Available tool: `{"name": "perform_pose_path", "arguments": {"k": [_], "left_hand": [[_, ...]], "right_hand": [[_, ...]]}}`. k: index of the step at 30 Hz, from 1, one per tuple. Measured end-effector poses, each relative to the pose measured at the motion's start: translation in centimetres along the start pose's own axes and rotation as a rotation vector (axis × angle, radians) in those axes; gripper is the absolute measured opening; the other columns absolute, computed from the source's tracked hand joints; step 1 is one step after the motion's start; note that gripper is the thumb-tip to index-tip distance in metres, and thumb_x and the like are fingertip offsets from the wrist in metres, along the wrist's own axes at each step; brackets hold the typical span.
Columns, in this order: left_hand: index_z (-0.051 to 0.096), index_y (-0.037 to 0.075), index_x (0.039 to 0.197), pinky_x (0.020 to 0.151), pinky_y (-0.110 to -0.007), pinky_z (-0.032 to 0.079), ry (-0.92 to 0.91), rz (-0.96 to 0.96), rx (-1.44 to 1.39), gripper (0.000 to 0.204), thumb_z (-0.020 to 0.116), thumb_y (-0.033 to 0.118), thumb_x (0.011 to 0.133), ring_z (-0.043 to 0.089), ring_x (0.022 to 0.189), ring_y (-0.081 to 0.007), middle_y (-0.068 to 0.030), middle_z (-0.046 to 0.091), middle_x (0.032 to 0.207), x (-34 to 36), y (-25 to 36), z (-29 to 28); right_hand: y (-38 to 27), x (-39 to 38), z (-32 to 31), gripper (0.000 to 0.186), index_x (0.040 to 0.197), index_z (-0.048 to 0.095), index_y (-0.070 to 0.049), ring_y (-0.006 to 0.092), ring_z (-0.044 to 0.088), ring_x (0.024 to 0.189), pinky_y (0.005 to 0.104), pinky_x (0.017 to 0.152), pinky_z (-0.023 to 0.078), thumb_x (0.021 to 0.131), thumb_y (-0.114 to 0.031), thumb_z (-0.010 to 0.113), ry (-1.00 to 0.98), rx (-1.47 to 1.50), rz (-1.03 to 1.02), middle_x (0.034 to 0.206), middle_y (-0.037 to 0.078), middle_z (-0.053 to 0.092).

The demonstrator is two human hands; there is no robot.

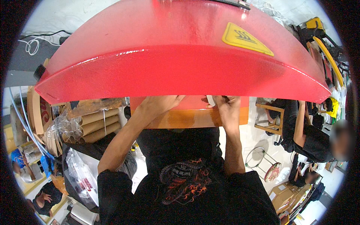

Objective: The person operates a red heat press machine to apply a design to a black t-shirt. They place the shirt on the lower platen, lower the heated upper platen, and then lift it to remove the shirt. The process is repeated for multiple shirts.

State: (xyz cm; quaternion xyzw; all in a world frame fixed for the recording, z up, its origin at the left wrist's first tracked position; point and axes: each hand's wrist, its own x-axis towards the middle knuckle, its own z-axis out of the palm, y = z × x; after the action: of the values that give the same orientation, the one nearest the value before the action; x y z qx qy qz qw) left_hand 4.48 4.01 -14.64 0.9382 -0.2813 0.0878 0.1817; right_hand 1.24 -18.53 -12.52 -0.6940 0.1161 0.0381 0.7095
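A large red machine cover [187,73] with a yellow heat-warning sticker [245,38] hangs over my hands and hides most of my fingers. Below its edge, my left hand [162,103] reaches in over a red surface [195,102] with a glossy orange-brown front edge [183,118]. Its fingertips are hidden, so what it touches does not show. My right hand [228,107] is on the right part of that surface, fingers bent. A small white piece [211,101] shows by its thumb and seems pinched there; its kind is not clear.
Cardboard tubes [99,126] and clear plastic wrap [67,129] are stacked on the left, above a bag with plastic packets [83,178]. On the right are a wooden stool [272,119], a round stool [272,171] and a co-worker in black [318,144]. Other people work farther off.
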Motion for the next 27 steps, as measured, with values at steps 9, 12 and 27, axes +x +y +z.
{"name": "perform_pose_path", "arguments": {"k": [9,12,27], "left_hand": [[0.073,0.008,0.107,0.084,-0.047,0.054,0.058,0.012,-0.073,0.029,0.069,0.032,0.091,0.069,0.089,-0.0334,-0.0140,0.073,0.096,0.52,0.12,0.41],[0.073,0.008,0.107,0.083,-0.046,0.054,0.055,0.007,-0.067,0.030,0.069,0.034,0.091,0.069,0.089,-0.0333,-0.0144,0.073,0.096,0.57,0.07,0.53],[0.073,0.007,0.106,0.084,-0.046,0.054,0.063,0.025,-0.068,0.029,0.070,0.031,0.090,0.069,0.091,-0.0332,-0.0145,0.073,0.098,0.53,0.14,0.31]], "right_hand": [[-0.10,-0.07,-0.09,0.017,0.103,0.072,0.008,0.0223,0.075,0.077,0.0321,0.065,0.062,0.098,-0.001,0.058,-0.018,-0.087,-0.002,0.088,0.014,0.075],[-0.13,-0.08,-0.10,0.017,0.104,0.072,0.007,0.0227,0.075,0.077,0.0321,0.064,0.062,0.098,-0.001,0.058,-0.019,-0.082,-0.003,0.087,0.014,0.075],[-0.13,0.01,0.03,0.016,0.101,0.072,0.007,0.0198,0.074,0.073,0.0320,0.064,0.062,0.097,0.000,0.058,-0.016,-0.115,-0.037,0.083,0.012,0.073]]}}
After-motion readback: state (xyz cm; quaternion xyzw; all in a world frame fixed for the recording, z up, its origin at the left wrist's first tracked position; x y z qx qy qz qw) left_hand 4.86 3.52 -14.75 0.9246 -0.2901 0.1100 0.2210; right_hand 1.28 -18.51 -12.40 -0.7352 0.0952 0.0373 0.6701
